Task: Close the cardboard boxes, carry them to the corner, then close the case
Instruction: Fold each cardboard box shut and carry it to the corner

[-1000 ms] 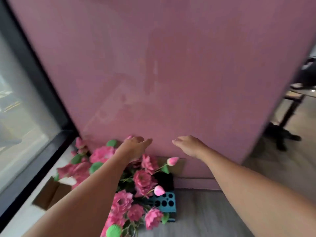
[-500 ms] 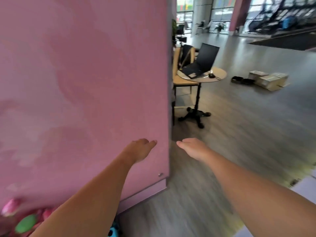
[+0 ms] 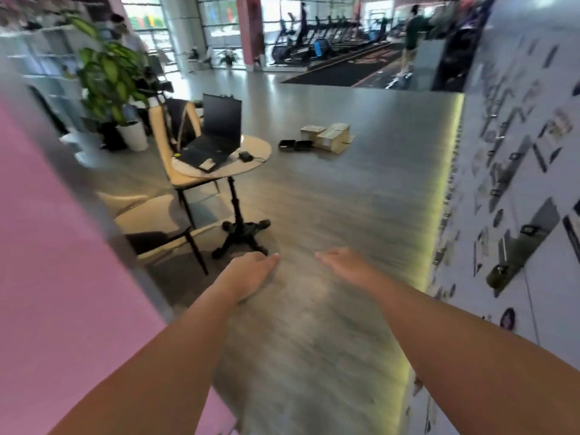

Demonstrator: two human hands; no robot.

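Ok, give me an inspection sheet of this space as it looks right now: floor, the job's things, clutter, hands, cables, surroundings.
Surface: grey floor, blurred by camera motion.
Job's things: cardboard boxes on the floor in the distance, flaps look down; black case beside them on the left, lying open.
Clutter: round table with an open laptop and a small black device; chairs by the table.
Hands: left hand and right hand stretched forward, fingers relaxed, holding nothing.
Cables: thin cord from the small black device across the tabletop.
Surroundings: pink wall on the left, potted plant, white wall with photos on the right, treadmills far off.
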